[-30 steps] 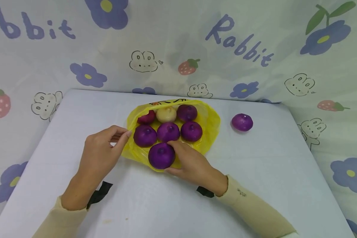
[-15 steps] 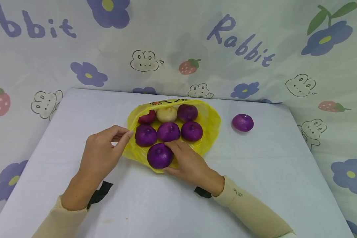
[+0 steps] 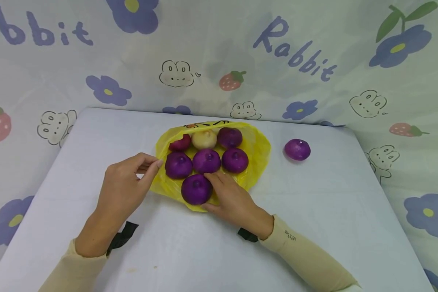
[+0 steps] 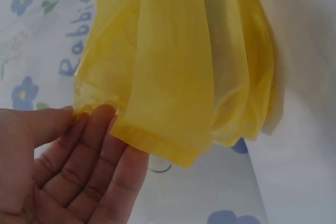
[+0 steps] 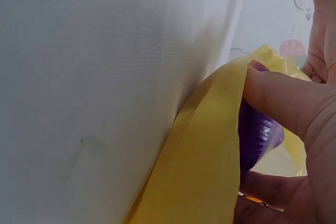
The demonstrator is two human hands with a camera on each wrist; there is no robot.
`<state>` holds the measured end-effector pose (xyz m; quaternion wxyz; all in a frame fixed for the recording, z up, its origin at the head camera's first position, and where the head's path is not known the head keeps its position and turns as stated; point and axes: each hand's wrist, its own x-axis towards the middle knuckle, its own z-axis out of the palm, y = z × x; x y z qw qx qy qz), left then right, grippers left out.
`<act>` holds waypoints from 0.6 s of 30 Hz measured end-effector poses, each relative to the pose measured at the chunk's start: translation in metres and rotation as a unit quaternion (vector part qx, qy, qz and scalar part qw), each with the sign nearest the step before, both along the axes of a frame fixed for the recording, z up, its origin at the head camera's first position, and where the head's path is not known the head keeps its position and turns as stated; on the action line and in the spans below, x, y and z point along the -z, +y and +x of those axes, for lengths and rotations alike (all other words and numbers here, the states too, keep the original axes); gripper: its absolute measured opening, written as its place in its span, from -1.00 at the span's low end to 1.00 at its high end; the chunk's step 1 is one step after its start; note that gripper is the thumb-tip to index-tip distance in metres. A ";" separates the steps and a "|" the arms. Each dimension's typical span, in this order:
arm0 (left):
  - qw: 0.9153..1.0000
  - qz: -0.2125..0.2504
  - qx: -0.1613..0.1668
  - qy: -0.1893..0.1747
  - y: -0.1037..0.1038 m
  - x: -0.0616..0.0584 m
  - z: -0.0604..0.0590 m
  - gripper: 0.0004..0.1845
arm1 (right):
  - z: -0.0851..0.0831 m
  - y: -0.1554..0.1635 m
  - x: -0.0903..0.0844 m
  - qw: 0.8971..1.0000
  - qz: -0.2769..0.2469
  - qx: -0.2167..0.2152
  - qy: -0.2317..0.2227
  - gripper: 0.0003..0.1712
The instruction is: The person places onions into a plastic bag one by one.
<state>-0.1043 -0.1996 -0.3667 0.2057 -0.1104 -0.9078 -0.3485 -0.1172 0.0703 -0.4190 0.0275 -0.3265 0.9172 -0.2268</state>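
Note:
A yellow plastic bag (image 3: 257,150) lies open on the table with several purple onions in it. Among them, at the back, are a pale onion (image 3: 204,140) and a reddish one (image 3: 180,142) partly covered by the bag. My left hand (image 3: 125,182) pinches the bag's left edge between thumb and fingers; the left wrist view shows the yellow film (image 4: 173,66) hanging from that grip. With thumb and fingers around its right side, my right hand (image 3: 235,200) holds the front purple onion (image 3: 196,190) inside the bag's near rim. The bag hides part of this onion in the right wrist view.
One purple onion (image 3: 297,149) sits alone on the white table (image 3: 332,202), right of the bag. Black strips (image 3: 125,235) lie near both wrists. A printed curtain (image 3: 211,40) hangs behind the table.
The front onion, in my right hand, has shifted very slightly left and away from me. My left hand keeps its pinch on the bag with almost no movement.

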 end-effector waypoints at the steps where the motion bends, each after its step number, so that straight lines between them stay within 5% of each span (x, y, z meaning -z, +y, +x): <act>1: 1.000 -0.001 -0.001 -0.001 0.000 0.000 0.000 -0.92 | 0.000 0.000 0.000 1.000 0.002 0.001 -0.001 -0.08; 18: 1.000 -0.002 0.000 0.000 0.000 0.000 0.000 -0.92 | 0.005 0.016 -0.020 0.999 0.009 0.022 -0.021 0.01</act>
